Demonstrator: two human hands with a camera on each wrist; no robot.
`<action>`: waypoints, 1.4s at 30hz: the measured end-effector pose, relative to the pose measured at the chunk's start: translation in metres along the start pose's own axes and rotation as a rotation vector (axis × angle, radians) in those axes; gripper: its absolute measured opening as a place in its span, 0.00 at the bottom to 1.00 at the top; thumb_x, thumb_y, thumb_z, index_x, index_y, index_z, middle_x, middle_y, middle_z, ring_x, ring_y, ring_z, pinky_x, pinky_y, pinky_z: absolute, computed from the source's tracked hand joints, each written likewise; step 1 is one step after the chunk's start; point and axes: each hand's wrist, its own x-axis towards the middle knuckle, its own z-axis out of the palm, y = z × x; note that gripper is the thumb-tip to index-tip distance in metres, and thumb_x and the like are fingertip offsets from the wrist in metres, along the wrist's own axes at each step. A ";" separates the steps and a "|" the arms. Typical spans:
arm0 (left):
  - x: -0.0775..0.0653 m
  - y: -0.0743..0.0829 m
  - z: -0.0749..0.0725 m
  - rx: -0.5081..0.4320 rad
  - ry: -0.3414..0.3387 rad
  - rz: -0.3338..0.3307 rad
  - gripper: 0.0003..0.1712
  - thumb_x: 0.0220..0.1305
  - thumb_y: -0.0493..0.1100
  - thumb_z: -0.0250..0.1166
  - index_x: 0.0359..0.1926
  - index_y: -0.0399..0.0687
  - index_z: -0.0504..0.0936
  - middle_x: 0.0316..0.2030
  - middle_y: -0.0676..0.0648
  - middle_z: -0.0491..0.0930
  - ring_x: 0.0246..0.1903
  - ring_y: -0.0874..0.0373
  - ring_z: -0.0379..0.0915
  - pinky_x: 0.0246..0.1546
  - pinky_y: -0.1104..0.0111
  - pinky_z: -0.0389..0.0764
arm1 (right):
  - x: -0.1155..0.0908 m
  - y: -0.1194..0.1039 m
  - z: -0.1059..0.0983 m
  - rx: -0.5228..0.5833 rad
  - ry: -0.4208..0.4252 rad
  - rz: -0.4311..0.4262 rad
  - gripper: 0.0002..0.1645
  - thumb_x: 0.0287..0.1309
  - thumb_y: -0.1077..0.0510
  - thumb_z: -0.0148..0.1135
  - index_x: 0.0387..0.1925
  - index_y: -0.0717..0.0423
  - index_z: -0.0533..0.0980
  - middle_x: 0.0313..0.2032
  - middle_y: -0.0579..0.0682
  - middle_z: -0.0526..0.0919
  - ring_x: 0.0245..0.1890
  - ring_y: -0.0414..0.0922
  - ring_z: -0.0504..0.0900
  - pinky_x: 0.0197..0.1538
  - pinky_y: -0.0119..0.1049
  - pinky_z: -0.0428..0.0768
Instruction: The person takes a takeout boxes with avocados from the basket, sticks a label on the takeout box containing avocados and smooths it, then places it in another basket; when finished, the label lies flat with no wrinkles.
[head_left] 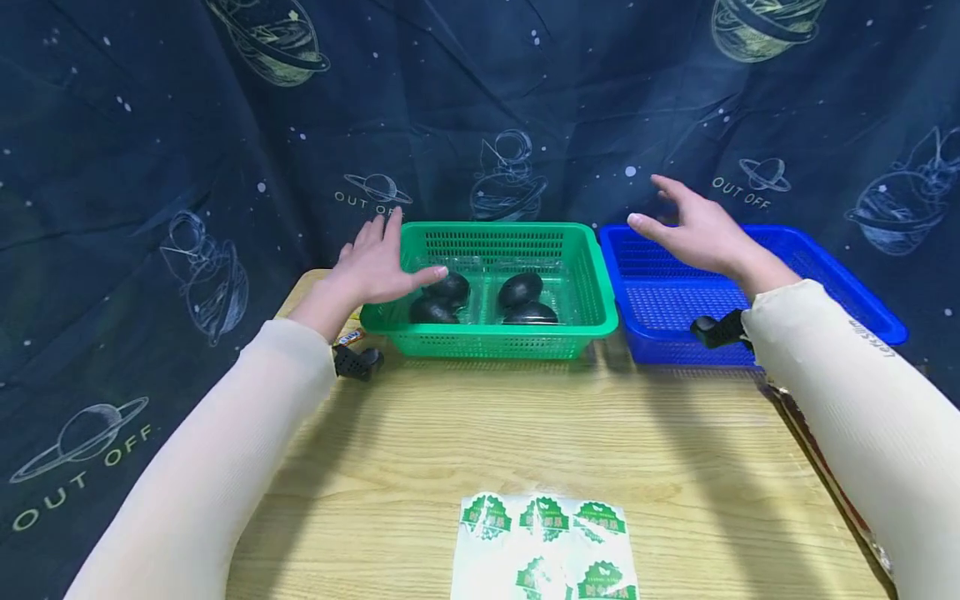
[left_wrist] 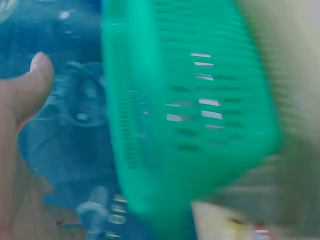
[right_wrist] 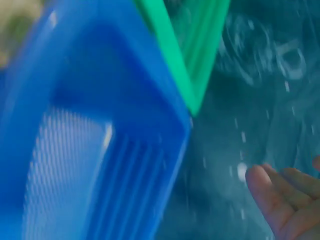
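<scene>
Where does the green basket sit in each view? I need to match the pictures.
Head: green basket at centre, left of the blue basket.
Left wrist: green basket, blurred, fills the middle, running off the top.
Right wrist: green basket, one corner at top centre.
Shared landmark: white-dotted curtain.

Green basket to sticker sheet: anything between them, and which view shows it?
Nothing there: just bare wooden tabletop from the front of the green basket to the sticker sheet, as the head view shows.
</scene>
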 end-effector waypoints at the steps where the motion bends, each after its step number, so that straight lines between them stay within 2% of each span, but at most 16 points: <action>1: -0.003 -0.005 0.009 0.002 -0.016 -0.002 0.68 0.52 0.81 0.49 0.74 0.46 0.25 0.73 0.33 0.30 0.72 0.37 0.25 0.66 0.38 0.39 | 0.002 -0.003 0.007 0.027 -0.023 0.000 0.54 0.60 0.28 0.46 0.76 0.47 0.38 0.72 0.62 0.49 0.67 0.64 0.58 0.64 0.63 0.57; 5: -0.012 -0.015 0.038 -0.003 -0.084 0.026 0.70 0.50 0.81 0.50 0.74 0.42 0.29 0.73 0.33 0.29 0.72 0.38 0.23 0.66 0.39 0.41 | 0.010 -0.012 0.035 0.070 -0.141 0.000 0.54 0.60 0.28 0.47 0.76 0.46 0.37 0.72 0.61 0.50 0.69 0.62 0.56 0.65 0.61 0.58; 8: -0.016 -0.015 0.049 -0.007 -0.103 0.053 0.70 0.50 0.82 0.50 0.74 0.40 0.30 0.73 0.34 0.28 0.72 0.39 0.22 0.67 0.41 0.41 | 0.015 -0.019 0.055 0.056 -0.233 0.009 0.55 0.61 0.29 0.47 0.75 0.48 0.36 0.72 0.62 0.49 0.70 0.61 0.52 0.66 0.61 0.56; 12: -0.017 -0.013 0.052 0.013 -0.096 0.066 0.70 0.52 0.81 0.50 0.73 0.36 0.31 0.73 0.32 0.28 0.71 0.38 0.21 0.69 0.44 0.39 | 0.022 -0.028 0.076 0.042 -0.335 0.066 0.57 0.61 0.30 0.48 0.75 0.52 0.34 0.73 0.62 0.45 0.71 0.61 0.47 0.67 0.60 0.54; 16: -0.018 -0.010 0.049 0.035 -0.110 0.067 0.70 0.52 0.81 0.50 0.73 0.35 0.30 0.72 0.32 0.28 0.71 0.38 0.20 0.69 0.46 0.37 | 0.028 -0.034 0.090 0.037 -0.403 0.162 0.57 0.63 0.34 0.51 0.74 0.56 0.32 0.74 0.60 0.40 0.72 0.60 0.42 0.68 0.60 0.53; 19: -0.018 -0.010 0.046 0.041 -0.125 0.063 0.71 0.51 0.81 0.49 0.73 0.35 0.30 0.72 0.32 0.27 0.71 0.38 0.19 0.69 0.46 0.37 | 0.033 -0.037 0.097 0.064 -0.459 0.224 0.57 0.64 0.37 0.52 0.74 0.57 0.30 0.74 0.60 0.36 0.72 0.60 0.41 0.68 0.59 0.54; 23: -0.019 -0.011 0.047 0.041 -0.138 0.059 0.71 0.51 0.82 0.49 0.73 0.35 0.30 0.72 0.32 0.27 0.71 0.38 0.18 0.69 0.45 0.36 | 0.037 -0.037 0.103 0.148 -0.527 0.269 0.58 0.66 0.42 0.53 0.72 0.59 0.25 0.74 0.58 0.28 0.73 0.59 0.36 0.69 0.57 0.52; 27: -0.020 -0.013 0.049 0.035 -0.146 0.059 0.72 0.50 0.83 0.48 0.73 0.36 0.29 0.72 0.32 0.27 0.71 0.38 0.17 0.69 0.45 0.36 | 0.039 -0.037 0.106 0.164 -0.532 0.278 0.57 0.66 0.43 0.54 0.72 0.62 0.26 0.73 0.58 0.26 0.73 0.59 0.35 0.70 0.56 0.50; 31: -0.021 -0.016 0.051 0.026 -0.155 0.054 0.71 0.50 0.83 0.47 0.73 0.38 0.28 0.72 0.32 0.26 0.71 0.39 0.16 0.68 0.44 0.35 | 0.038 -0.040 0.108 0.134 -0.467 0.270 0.57 0.65 0.43 0.55 0.73 0.63 0.29 0.74 0.59 0.33 0.72 0.60 0.42 0.68 0.57 0.55; 34: -0.022 -0.018 0.052 0.023 -0.159 0.052 0.71 0.50 0.83 0.47 0.73 0.39 0.28 0.72 0.32 0.26 0.70 0.39 0.15 0.68 0.43 0.35 | 0.038 -0.044 0.112 0.163 -0.401 0.259 0.57 0.63 0.43 0.57 0.74 0.61 0.32 0.74 0.60 0.41 0.72 0.59 0.47 0.67 0.56 0.58; 38: -0.021 -0.021 0.054 0.019 -0.166 0.052 0.70 0.51 0.83 0.46 0.73 0.40 0.26 0.72 0.32 0.25 0.70 0.39 0.14 0.68 0.43 0.34 | 0.036 -0.045 0.117 0.289 -0.374 0.260 0.57 0.62 0.46 0.61 0.75 0.54 0.33 0.73 0.59 0.45 0.70 0.58 0.52 0.64 0.55 0.64; 42: -0.019 -0.025 0.056 0.022 -0.174 0.048 0.70 0.51 0.83 0.46 0.73 0.41 0.25 0.72 0.32 0.24 0.70 0.38 0.14 0.68 0.43 0.34 | 0.037 -0.042 0.122 0.473 -0.430 0.303 0.59 0.62 0.50 0.61 0.74 0.43 0.28 0.74 0.56 0.33 0.69 0.61 0.54 0.64 0.55 0.64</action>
